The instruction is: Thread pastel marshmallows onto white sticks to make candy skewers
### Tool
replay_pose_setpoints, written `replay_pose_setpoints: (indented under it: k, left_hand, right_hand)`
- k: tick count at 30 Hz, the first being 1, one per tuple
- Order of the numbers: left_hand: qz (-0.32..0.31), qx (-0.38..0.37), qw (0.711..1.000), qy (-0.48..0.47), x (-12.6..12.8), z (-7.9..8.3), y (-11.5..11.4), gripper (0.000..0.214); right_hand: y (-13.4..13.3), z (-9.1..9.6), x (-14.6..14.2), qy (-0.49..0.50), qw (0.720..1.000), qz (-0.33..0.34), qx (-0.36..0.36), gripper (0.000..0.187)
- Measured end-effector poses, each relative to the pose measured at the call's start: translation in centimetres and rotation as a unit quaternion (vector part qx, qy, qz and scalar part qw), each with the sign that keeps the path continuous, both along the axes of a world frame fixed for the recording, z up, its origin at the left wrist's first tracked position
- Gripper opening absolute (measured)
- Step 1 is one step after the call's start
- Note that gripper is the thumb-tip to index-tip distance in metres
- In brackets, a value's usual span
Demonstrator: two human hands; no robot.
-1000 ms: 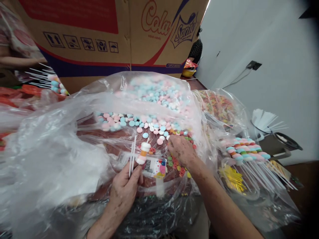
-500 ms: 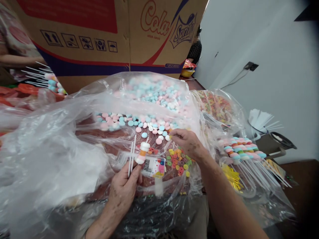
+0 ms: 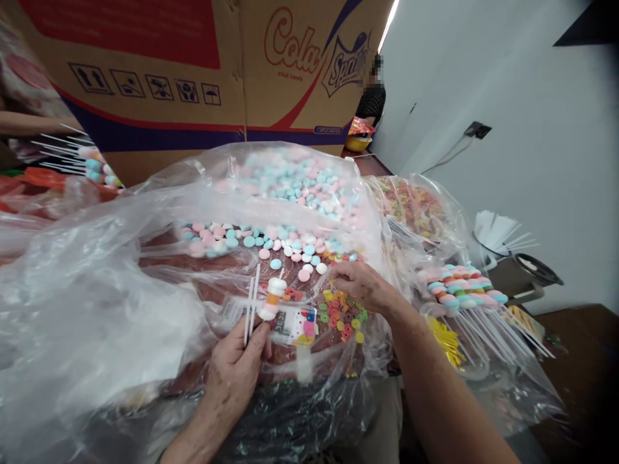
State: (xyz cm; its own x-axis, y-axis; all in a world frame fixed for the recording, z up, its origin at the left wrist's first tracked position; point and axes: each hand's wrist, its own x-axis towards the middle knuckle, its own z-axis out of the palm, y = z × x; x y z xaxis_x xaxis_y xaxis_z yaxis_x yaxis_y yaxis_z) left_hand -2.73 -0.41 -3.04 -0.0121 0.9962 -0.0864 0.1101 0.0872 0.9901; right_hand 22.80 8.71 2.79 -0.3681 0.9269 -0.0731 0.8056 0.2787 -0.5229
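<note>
- From the head view, I see the left hand point(image 3: 235, 370) closed, its thumb and fingers gripping a skewer of rounded white and orange candies point(image 3: 272, 299), plus a pair of thin white sticks point(image 3: 252, 303).
- I read the skewer's long axis as close to upright in the frame, leaning slightly right; its bare tip points up and away from the wearer.
- The pair runs beside it on the left, nearly parallel, ends also up.
- The skewer sits above a white printed card with coloured dots point(image 3: 307, 325), which lies lengthwise left to right on the reddish-brown surface point(image 3: 285, 356).
- I have the right hand point(image 3: 355, 280) with fingers curled, at small multicoloured ring candies point(image 3: 345, 316); I cannot tell whether it pinches one.
- Beyond both hands, pastel blue, pink and white disc candies point(image 3: 290, 248) spread from a clear plastic bag point(image 3: 188, 174).
</note>
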Motion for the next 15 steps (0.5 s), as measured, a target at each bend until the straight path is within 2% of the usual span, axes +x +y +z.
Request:
replay_pose_setpoints:
  k: [7, 10, 15]
  left_hand:
    - [0.000, 0.006, 1.000, -0.007, -0.2, -0.5, 0.1, 0.032]
    - [-0.004, 0.003, 1.000, -0.008, -0.2, -0.4, 0.1, 0.031]
    - [-0.006, 0.006, 1.000, -0.003, -0.2, -0.2, 0.0, 0.030]
  right_hand:
    - [-1.5, 2.2, 1.0, -0.051, 0.998, -0.034, -0.013, 0.014]
    - [-1.6, 1.9, 1.2, -0.062, 0.998, -0.015, -0.027, 0.013]
    - [-1.4, 0.5, 0.9, -0.112, 0.994, 0.012, -0.007, 0.017]
